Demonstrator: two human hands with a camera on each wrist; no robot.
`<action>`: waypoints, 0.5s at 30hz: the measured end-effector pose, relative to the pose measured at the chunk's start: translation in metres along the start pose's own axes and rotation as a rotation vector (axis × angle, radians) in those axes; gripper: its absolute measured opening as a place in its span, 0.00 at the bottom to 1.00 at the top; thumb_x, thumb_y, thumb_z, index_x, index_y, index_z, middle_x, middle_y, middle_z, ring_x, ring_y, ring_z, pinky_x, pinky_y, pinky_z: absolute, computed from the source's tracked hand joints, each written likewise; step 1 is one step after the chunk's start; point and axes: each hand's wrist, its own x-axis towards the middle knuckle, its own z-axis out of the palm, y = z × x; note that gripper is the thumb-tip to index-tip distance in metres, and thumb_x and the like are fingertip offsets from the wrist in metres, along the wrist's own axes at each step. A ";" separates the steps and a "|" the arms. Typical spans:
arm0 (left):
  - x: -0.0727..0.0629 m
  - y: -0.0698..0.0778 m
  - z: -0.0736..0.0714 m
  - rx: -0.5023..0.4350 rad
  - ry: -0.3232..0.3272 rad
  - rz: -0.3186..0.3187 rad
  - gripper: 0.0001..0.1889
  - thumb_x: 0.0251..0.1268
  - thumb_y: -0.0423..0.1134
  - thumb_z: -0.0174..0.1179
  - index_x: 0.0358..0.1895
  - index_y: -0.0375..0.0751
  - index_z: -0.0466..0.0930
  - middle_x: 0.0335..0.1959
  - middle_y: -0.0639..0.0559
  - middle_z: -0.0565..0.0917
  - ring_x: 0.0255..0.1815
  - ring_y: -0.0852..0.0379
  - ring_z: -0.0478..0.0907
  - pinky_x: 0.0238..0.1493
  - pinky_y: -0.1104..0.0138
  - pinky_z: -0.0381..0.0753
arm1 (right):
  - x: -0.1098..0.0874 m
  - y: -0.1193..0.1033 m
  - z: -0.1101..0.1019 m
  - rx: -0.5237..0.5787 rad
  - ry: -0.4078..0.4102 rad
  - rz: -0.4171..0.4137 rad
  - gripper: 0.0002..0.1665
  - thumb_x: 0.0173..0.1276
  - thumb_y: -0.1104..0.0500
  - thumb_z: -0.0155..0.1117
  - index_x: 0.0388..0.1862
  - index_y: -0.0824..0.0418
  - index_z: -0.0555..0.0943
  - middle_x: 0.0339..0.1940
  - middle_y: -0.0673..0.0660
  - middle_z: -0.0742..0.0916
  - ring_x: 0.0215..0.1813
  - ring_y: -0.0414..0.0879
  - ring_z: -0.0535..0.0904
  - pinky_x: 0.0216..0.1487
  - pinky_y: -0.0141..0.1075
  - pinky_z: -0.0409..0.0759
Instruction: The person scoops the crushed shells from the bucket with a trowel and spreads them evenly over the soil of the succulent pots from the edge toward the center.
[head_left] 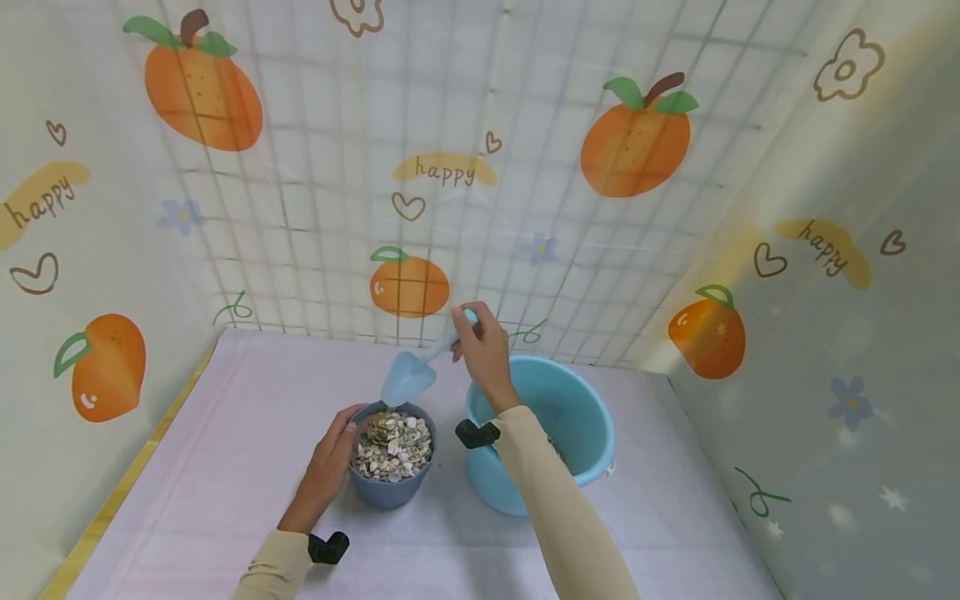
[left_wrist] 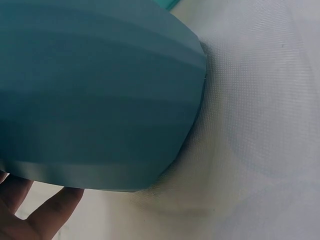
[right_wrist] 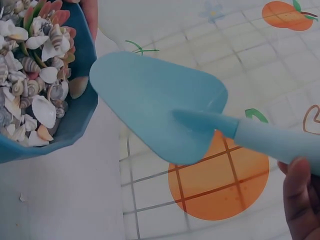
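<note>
A blue-grey flowerpot (head_left: 385, 493) stands on the table, filled with small seashells (head_left: 396, 448). Pink-tipped succulent leaves (right_wrist: 61, 19) show among the shells in the right wrist view. My left hand (head_left: 327, 464) holds the pot at its left side, fingers against the rim and wall. Pinched by its handle in my right hand (head_left: 487, 354) is a light blue toy trowel (head_left: 408, 379), blade tilted down at the pot's far rim. No shells show on the blade's visible face (right_wrist: 150, 100). The left wrist view is mostly the pot's faceted wall (left_wrist: 100, 100).
Right of the pot stands a light blue bucket (head_left: 600, 417), with some shells visible low inside; my right forearm passes over it. A white cloth covers the table (head_left: 285, 375). Behind rises a wire grid under a printed curtain (head_left: 315, 150).
</note>
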 end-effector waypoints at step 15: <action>-0.002 0.007 -0.001 -0.066 -0.020 -0.014 0.24 0.90 0.46 0.38 0.77 0.41 0.66 0.76 0.40 0.70 0.77 0.38 0.65 0.72 0.40 0.64 | 0.002 -0.003 -0.004 0.048 0.043 0.029 0.22 0.83 0.43 0.58 0.54 0.61 0.83 0.24 0.66 0.85 0.23 0.60 0.81 0.26 0.40 0.81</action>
